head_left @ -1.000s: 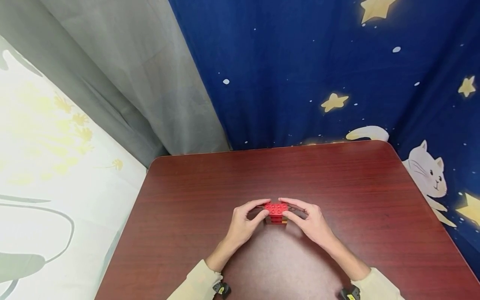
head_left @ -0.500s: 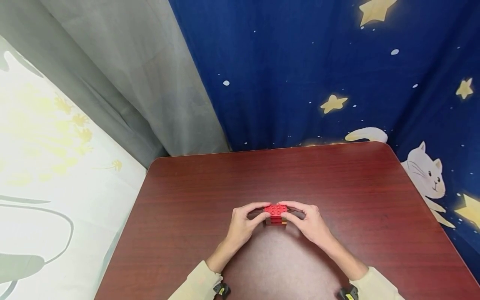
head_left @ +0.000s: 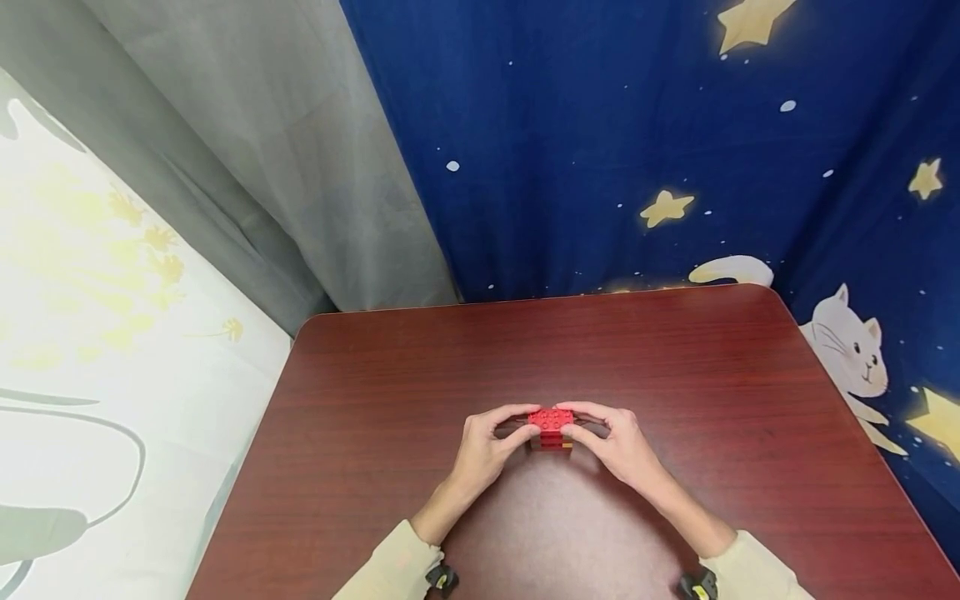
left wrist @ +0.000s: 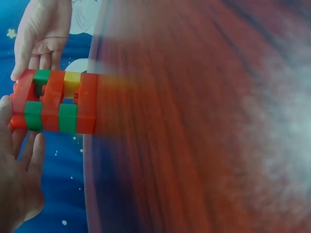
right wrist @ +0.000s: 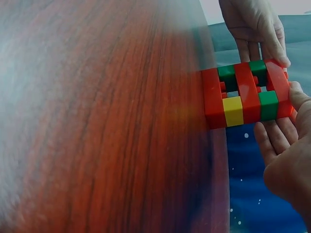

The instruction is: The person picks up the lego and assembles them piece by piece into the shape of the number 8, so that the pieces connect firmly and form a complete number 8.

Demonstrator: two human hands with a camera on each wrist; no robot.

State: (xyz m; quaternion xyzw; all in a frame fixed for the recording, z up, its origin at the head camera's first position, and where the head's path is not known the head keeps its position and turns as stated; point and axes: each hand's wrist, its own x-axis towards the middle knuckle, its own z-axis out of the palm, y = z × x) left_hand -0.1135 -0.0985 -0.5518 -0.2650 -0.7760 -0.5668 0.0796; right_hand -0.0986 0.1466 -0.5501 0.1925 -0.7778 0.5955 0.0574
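A small tower of toy building bricks (head_left: 551, 420) stands on the table, its studded red top facing up in the head view. Red layers alternate with pairs of smaller bricks: the left wrist view shows a green brick (left wrist: 68, 118) and the right wrist view a yellow brick (right wrist: 233, 111). Gaps run between these pairs. My left hand (head_left: 480, 448) pinches the top red brick (right wrist: 278, 87) at its left end, thumb on the near side and index finger on the far side. From the other end, my right hand (head_left: 628, 443) pinches the same brick likewise.
The dark red wooden table (head_left: 390, 375) has rounded far corners. Behind it hang a grey curtain (head_left: 300, 150) and a blue curtain (head_left: 570, 150) with stars and a cat. A pale printed cloth (head_left: 135, 317) lies beyond the left edge.
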